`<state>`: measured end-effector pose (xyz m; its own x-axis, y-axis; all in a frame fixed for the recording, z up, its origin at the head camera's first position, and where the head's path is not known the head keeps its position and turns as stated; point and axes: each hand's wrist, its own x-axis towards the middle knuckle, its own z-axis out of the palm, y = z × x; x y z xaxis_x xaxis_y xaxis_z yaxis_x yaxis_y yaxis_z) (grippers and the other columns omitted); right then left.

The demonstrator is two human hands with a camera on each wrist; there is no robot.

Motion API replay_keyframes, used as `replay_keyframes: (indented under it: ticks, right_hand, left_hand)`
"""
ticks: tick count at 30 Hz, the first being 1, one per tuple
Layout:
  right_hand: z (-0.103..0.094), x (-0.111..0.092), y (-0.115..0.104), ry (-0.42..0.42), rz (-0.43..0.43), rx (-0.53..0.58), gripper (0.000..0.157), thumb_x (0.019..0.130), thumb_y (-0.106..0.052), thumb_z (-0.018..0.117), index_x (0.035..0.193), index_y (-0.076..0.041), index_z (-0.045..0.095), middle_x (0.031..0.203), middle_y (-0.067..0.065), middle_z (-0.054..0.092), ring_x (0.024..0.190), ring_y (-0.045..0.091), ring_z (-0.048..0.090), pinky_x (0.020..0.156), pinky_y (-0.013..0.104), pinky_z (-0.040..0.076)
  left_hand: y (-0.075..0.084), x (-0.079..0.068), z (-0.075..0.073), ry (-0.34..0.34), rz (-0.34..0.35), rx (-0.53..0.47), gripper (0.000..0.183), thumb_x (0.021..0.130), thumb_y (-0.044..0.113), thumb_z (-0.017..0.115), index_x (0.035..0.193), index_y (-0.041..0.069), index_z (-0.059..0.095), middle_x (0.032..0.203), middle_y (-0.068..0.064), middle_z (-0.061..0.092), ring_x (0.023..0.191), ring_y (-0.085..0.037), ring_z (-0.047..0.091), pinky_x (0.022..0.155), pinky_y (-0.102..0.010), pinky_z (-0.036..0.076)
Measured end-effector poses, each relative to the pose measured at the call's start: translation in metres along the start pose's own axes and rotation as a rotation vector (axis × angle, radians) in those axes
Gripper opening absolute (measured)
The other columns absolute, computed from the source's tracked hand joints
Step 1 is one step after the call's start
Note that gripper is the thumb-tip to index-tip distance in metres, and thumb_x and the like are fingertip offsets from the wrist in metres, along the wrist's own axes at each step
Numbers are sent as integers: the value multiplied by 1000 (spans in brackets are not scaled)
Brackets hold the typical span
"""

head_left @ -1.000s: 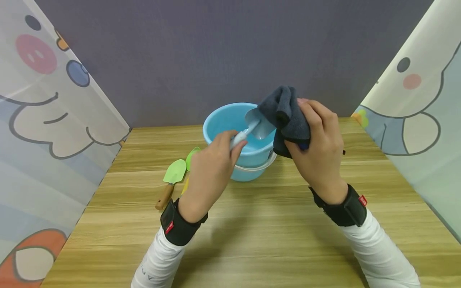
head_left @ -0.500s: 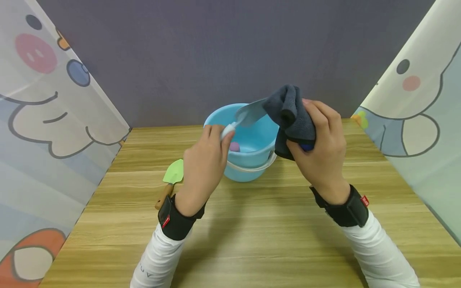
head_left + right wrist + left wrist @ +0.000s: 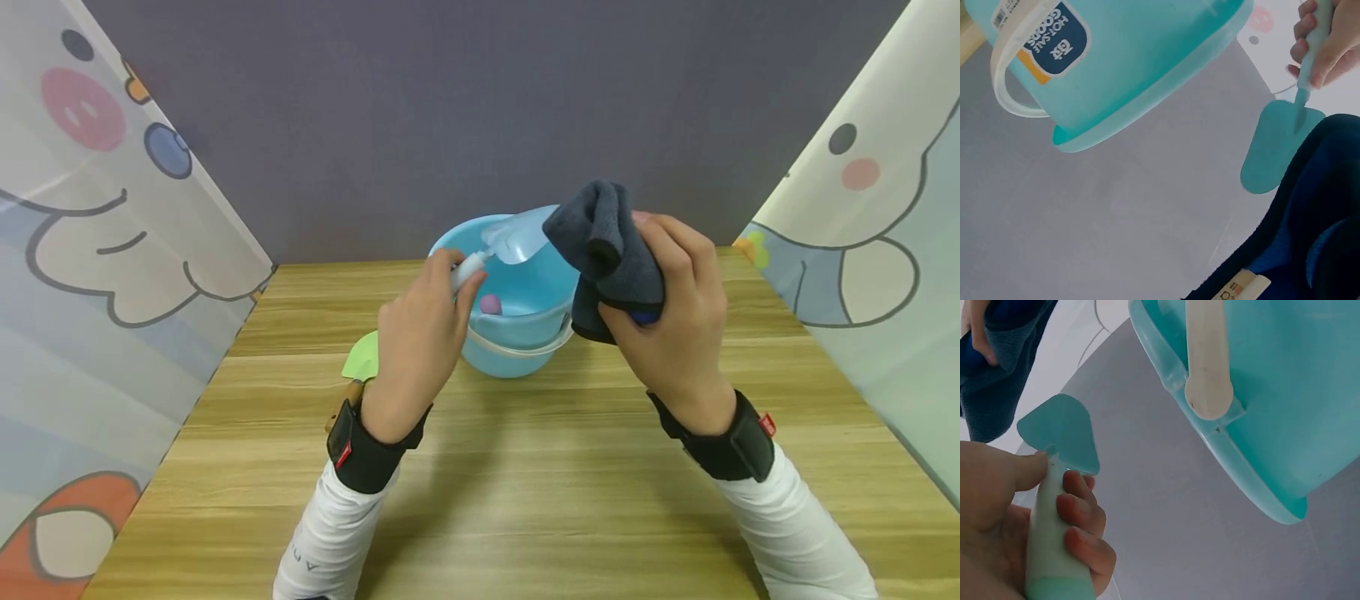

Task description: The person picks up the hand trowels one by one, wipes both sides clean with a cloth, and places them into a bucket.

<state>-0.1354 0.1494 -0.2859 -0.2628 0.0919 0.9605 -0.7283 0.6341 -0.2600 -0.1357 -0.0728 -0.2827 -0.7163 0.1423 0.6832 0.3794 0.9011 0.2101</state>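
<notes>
My left hand [image 3: 420, 337] grips a light blue toy shovel [image 3: 517, 237] by its pale handle, fingers wrapped round it in the left wrist view. The blade [image 3: 1063, 434] points up and right, over the rim of a light blue bucket [image 3: 510, 333]. My right hand [image 3: 678, 308] holds a bunched dark grey-blue cloth [image 3: 607, 250], whose inner side shows bright blue in the right wrist view. In the head view the cloth overlaps the blade tip; whether they touch I cannot tell. Inside the bucket lies a small purple round thing [image 3: 491, 304].
A green trowel [image 3: 362, 357] with a wooden handle lies on the wooden table [image 3: 540, 500], partly hidden by my left hand and wrist. The bucket's white handle [image 3: 517, 350] hangs down in front. A dark grey panel [image 3: 480, 108] stands behind, with printed panels at both sides.
My left hand has moved left, and the shovel blade has swung up out of the bucket mouth, uncovering the purple thing. My right hand has shifted slightly right with the cloth.
</notes>
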Motion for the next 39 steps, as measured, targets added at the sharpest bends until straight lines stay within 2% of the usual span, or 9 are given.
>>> replay_keyframes:
  ticks: [7,14,20,24,27,32,39]
  right_hand:
    - [1,-5,-8,-36,-55,26,50,67,-5,73,116,0,62,112,27,63,104,40,60,92,52,50]
    - [7,-12,-17,-107,-114,78,53,66,-7,76,117,0,63,111,28,63,101,40,62,88,51,51]
    - [12,-17,-20,-171,-170,76,50,72,-12,74,119,1,62,113,27,64,101,39,60,85,51,51]
    - [13,-21,-20,-202,-193,55,48,78,-18,72,121,0,61,115,26,64,101,39,59,84,52,51]
    - [14,-23,-19,-213,-205,39,48,80,-20,71,123,0,61,115,25,64,101,39,59,83,53,51]
    - [14,-24,-18,-216,-214,27,50,79,-18,70,124,0,60,116,26,64,99,39,60,82,52,52]
    - [14,-25,-16,-190,-206,43,51,77,-17,70,123,2,59,116,27,63,100,39,60,83,53,52]
  left_hand:
    - [0,-1,1,29,26,13,32,99,33,52,109,4,63,85,-12,63,53,-23,55,37,-38,44]
    - [1,0,-1,33,43,-21,30,98,32,54,110,6,64,88,-11,69,56,-24,60,40,-40,47]
    - [3,-3,-1,48,79,-29,21,95,21,59,110,7,63,79,-10,74,48,-21,56,36,-39,44]
    - [8,-6,0,35,128,-15,18,92,15,59,108,7,63,75,-7,71,43,-18,49,34,-35,39]
    - [11,-8,2,23,170,-16,13,93,15,59,102,6,62,72,-6,65,44,-16,46,35,-34,39]
    - [13,-12,5,20,263,-22,13,94,18,58,88,7,61,70,-4,61,52,-16,54,39,-35,46]
    - [17,-14,5,44,357,23,12,92,19,60,86,9,62,70,-2,63,57,-16,61,39,-34,49]
